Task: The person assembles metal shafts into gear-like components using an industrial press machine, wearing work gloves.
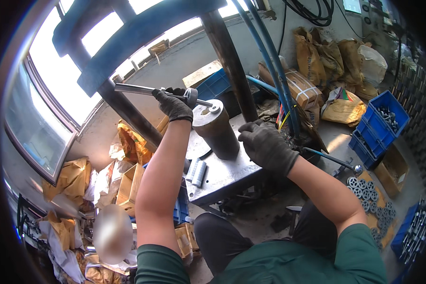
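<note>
At upper left, a metal rod (135, 89) is extending from the gloved left hand (175, 106), which is gripping it beside a dark collar (191, 97). At centre, its ringed end is overlapping the top of a stout cylinder (218, 135); careful work is likely favouring a steady, aligned rod. Right of centre, the gloved right hand (268, 147) is hovering loosely spread, visibly holding nothing.

Room to pass over front tabletop (229, 173), btwn small metal cyls (199, 174) & R edge. In way: tall cyl. (220, 136) mid-tabletop, rod (135, 89) above L side, L press col. (132, 116), R press col. (230, 66), hoses (275, 71) beyond.
</note>
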Demonstrator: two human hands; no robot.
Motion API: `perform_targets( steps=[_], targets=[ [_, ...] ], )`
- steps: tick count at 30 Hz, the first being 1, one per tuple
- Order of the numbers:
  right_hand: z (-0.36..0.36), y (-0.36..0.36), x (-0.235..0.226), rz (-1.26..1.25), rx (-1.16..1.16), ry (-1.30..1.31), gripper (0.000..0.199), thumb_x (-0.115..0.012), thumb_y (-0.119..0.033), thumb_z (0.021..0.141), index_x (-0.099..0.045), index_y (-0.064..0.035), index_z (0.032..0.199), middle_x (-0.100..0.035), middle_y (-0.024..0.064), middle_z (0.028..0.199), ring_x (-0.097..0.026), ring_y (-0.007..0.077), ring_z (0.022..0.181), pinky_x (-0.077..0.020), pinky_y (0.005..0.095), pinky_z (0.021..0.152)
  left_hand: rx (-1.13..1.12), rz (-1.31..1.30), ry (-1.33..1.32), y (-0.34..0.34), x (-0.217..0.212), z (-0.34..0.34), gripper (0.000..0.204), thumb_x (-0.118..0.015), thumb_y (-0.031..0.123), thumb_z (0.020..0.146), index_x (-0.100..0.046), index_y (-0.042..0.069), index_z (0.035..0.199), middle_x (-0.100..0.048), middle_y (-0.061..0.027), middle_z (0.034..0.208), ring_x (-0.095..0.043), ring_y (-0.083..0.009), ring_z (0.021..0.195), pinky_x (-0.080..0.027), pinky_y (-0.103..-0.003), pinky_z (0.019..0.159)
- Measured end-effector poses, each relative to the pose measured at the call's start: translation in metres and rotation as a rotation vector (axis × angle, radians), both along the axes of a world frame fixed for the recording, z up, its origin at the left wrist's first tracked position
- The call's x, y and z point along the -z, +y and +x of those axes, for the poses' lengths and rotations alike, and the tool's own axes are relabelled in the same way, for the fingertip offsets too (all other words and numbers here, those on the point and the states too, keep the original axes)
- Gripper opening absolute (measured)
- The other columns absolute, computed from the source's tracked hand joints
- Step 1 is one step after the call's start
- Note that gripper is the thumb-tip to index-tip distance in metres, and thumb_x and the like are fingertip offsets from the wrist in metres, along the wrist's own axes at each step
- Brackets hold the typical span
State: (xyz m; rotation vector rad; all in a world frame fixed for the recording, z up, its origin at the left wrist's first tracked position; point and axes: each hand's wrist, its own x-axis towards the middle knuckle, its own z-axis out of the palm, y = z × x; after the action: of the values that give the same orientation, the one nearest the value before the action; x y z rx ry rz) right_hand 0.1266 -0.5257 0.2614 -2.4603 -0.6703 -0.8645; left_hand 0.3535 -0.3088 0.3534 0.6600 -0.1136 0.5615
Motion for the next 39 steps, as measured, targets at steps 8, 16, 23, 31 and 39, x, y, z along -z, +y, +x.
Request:
perform_targets(
  steps=[8, 16, 23, 31, 39],
  targets=[
    [-0.161, -0.131, -0.041, -0.541, 0.338, 0.252, 0.019, -0.070, -0.022, 0.084, -0.074, -0.0054, 0.093, -0.073, 0.0136, 0.104, -0.069, 0.0332, 0.104, -0.0476, 0.0496, 0.098, -0.019, 0.218, 0.088, -0.024, 0.001, 0.010, 0.059, -0.049, 0.065, 0.106, -0.056, 0.008, 0.091, -0.057, -0.0058, 0.072, -0.056, -0.0193, 0.058, -0.052, -0.036, 0.057],
    [-0.143, -0.174, -0.022, -0.527, 0.381, 0.210, 0.021, -0.071, -0.022, 0.087, -0.072, -0.0045, 0.099, -0.070, 0.0138, 0.096, -0.068, 0.0334, 0.090, -0.0532, 0.0454, 0.084, -0.149, 0.342, -0.051, -0.038, 0.003, 0.008, 0.062, -0.045, 0.065, 0.107, -0.055, 0.007, 0.089, -0.051, -0.0035, 0.065, -0.049, -0.0168, 0.056, -0.047, -0.034, 0.052],
    [-0.027, -0.175, -0.063, -0.311, 0.450, -0.124, 0.040, -0.070, -0.041, 0.094, -0.069, -0.0054, 0.113, -0.070, 0.0160, 0.096, -0.069, 0.0348, 0.092, -0.0553, 0.0472, 0.081, -0.128, 0.375, -0.045, -0.035, 0.004, 0.019, 0.064, -0.048, 0.069, 0.104, -0.053, 0.008, 0.087, -0.051, -0.0036, 0.065, -0.050, -0.0155, 0.052, -0.044, -0.030, 0.048],
    [-0.013, -0.172, -0.079, -0.204, 0.444, -0.043, 0.061, -0.063, -0.057, 0.098, -0.069, -0.0036, 0.128, -0.071, 0.0228, 0.099, -0.072, 0.0401, 0.094, -0.0574, 0.0495, 0.083, -0.066, 0.542, -0.053, -0.043, 0.000, 0.027, 0.064, -0.046, 0.071, 0.104, -0.054, 0.009, 0.086, -0.054, -0.0049, 0.063, -0.052, -0.0179, 0.050, -0.047, -0.033, 0.048],
    [-0.031, -0.179, -0.061, -0.244, 0.502, 0.004, 0.023, -0.068, -0.021, 0.092, -0.072, -0.0010, 0.103, -0.071, 0.0185, 0.091, -0.069, 0.0400, 0.084, -0.0551, 0.0505, 0.077, 0.116, 0.703, 0.053, -0.063, -0.015, 0.035, 0.059, -0.048, 0.066, 0.106, -0.057, 0.010, 0.088, -0.052, -0.0024, 0.063, -0.053, -0.0170, 0.050, -0.046, -0.035, 0.047]
  ],
)
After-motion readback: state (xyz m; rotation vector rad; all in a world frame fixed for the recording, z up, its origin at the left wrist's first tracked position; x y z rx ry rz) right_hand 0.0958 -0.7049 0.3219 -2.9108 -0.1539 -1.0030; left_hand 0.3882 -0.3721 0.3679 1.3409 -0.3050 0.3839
